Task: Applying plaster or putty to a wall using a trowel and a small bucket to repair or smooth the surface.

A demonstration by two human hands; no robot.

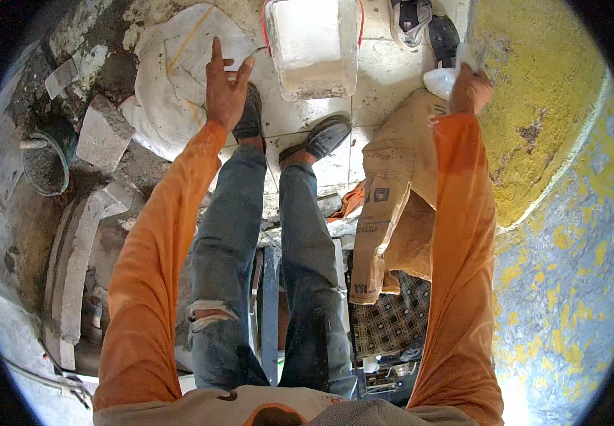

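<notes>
My left hand (227,91) is raised with its fingers apart and nothing in it, over the edge of a pale woven sack (190,60). To the right, my right hand (471,90) is closed on what looks like a white plastic bag (440,83), which bulges out beside the fingers; part of it is blurred. Between the hands, farther off, stands a white tub (314,78) with red at its sides and white material inside. A brown paper sack (399,149) lies crumpled below my right hand, partly hidden by my sleeve.
My shoes stand on pale floor tiles (378,67). At left are a dark bucket (46,167), a broken block (103,133) and rubble. A yellow, worn wall (527,121) rises at right. Dark footwear (443,39) lies at the back. A checked cloth (396,319) lies under the brown sack.
</notes>
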